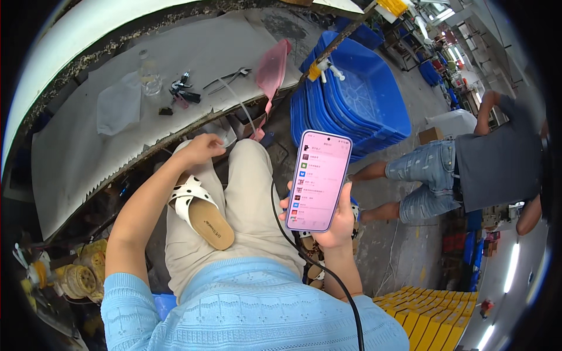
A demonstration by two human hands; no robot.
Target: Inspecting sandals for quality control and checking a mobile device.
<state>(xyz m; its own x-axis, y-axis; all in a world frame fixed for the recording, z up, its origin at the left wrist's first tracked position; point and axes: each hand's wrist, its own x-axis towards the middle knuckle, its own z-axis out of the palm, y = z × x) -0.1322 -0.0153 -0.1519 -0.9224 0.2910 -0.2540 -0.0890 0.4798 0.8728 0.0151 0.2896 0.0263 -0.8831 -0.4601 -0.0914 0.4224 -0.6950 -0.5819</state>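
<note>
1. Workshop surroundings fill my feed: a grey concrete floor (392, 245), lit tubes (512, 269) toward the lower right, and a stack of blue tubs (374, 82) beyond the knees.
2. Across the upper left I see a workbench (58, 158) with a pale grey cover, ragged along its near edge. On it lie a whitish sheet (119, 106), a clear bottle (150, 77), a cluster of dark hand tools (182, 92) and, farther right, a slim metal tool (239, 73). A piece of pink material (273, 69) hangs at the bench's right end.
3. One sandal (212, 223) rests on the seated wearer's left thigh, footbed up, its white, black-dotted crossed straps toward the knee and its tan heel end toward the waist. I see neither hand touching it.
4. From my remote seat, I have the left hand (203, 147) above the left knee, near the bench edge, beyond the sandal's strap end. Its fingers are loosely bent; I cannot tell whether anything is under them.
5. On the other side, the right hand (338, 225) grips a phone (319, 181) from below and behind, fingers showing at its left edge, the lit pinkish screen facing me with a column of small icons.
6. A black cable (310, 257) curves over the lap, passing just left of the phone.
7. Farther right I can see a co-worker (500, 158) in a dark grey shirt and denim shorts; yellow boxes (433, 316) stand in rows at the lower right.
</note>
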